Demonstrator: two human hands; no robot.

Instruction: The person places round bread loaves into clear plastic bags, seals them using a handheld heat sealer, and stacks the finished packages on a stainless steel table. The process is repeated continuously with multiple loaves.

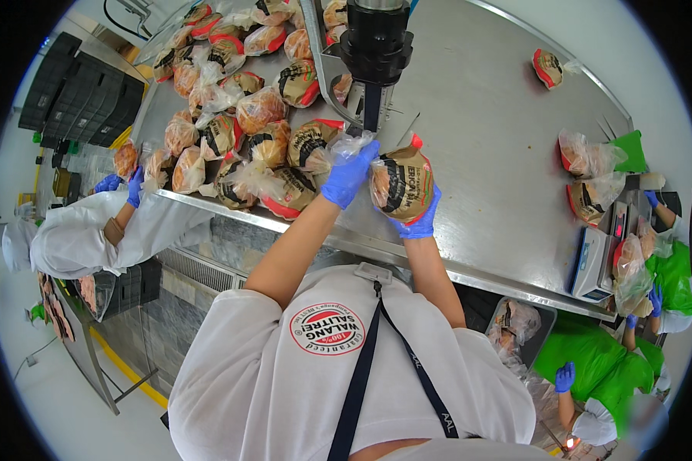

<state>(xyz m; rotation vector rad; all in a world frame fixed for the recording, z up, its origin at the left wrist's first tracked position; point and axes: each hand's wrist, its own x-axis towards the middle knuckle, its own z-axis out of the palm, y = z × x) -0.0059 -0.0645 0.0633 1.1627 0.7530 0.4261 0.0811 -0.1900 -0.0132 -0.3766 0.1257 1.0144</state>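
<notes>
The left hand [350, 175] is pinching the twisted clear neck of a bread bag [402, 184], its grip closed on the plastic. The right hand [420, 221] is cupping the bag from below, grip closed around it. The bag is hanging just above the steel tabletop [500, 154], under the black sealing machine [375, 46]. The neck could slip loose and the bag could drop onto the pile of bagged bread [246, 131].
</notes>
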